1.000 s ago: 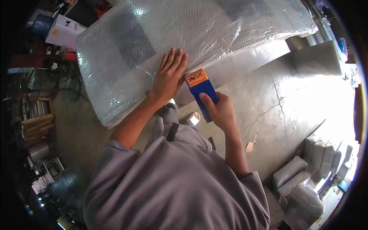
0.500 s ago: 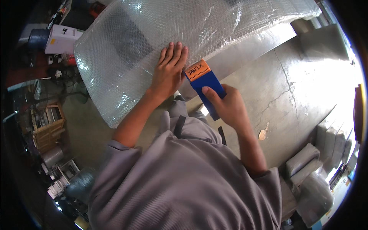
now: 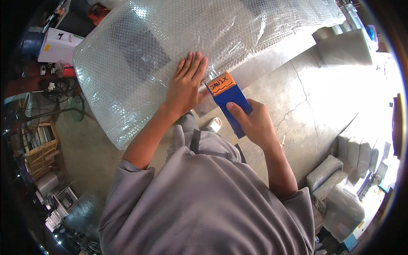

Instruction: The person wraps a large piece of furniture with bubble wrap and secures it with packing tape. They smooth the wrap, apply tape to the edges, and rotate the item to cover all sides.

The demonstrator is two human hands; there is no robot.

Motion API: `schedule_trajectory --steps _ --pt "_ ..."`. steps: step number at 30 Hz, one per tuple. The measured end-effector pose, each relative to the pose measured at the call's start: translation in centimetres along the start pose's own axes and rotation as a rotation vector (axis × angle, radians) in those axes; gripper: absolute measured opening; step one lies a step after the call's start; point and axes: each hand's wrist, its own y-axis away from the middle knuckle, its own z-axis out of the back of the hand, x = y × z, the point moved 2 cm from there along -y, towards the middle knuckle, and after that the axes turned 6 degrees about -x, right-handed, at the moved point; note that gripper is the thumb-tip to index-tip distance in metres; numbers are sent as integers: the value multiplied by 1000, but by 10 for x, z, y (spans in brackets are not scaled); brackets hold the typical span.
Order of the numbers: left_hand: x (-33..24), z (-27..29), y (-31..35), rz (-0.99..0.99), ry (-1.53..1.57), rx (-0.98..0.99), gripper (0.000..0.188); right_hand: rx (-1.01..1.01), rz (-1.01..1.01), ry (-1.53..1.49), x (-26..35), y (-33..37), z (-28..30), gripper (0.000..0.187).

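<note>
A large sheet of clear bubble wrap (image 3: 108,91) covers a broad flat surface in front of me, its near corner hanging toward my left forearm. My left hand (image 3: 182,87) lies flat on the wrap near its edge, fingers stretched out. In my right hand (image 3: 259,125) is a blue, box-shaped hand tool (image 3: 231,102) with an orange label carrying handwriting. My thumb lies along its top, and its labelled end meets the wrap's edge beside my left hand. The tool's underside is hidden, so its exact kind cannot be made out.
Cracked concrete floor (image 3: 293,106) shows at the right. Wrapped grey bundles (image 3: 325,172) are stacked at the lower right. A wooden crate (image 3: 42,146) and black cables (image 3: 63,89) lie at the left, below a white box (image 3: 57,46). My white shoe (image 3: 215,124) shows underneath.
The view has shifted, moving the wrap and surroundings slightly left in the picture. The tool's labelled end sits a little lower in view. Both hands keep much the same pose.
</note>
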Motion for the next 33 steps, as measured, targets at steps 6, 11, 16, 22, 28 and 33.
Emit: schedule_trajectory --steps 6,11,16,22,28,33 --pt "-3 -5 1 -17 -75 71 64 -5 -27 -24 -12 3 -6 64" --pt "-4 -11 3 -57 -83 -19 48 -19 -21 -66 -23 4 -11 63" --pt "-5 -14 2 -71 -79 -47 46 3 -39 -88 -28 5 -8 63" --pt "-7 -16 3 -96 -123 -43 43 -7 -9 -81 -50 0 -10 63" --pt "-3 -19 5 -159 -167 26 48 132 106 -279 -113 -42 -27 58" --pt "-6 -6 -3 -254 -334 242 61 168 283 -450 -141 -109 -80 51"
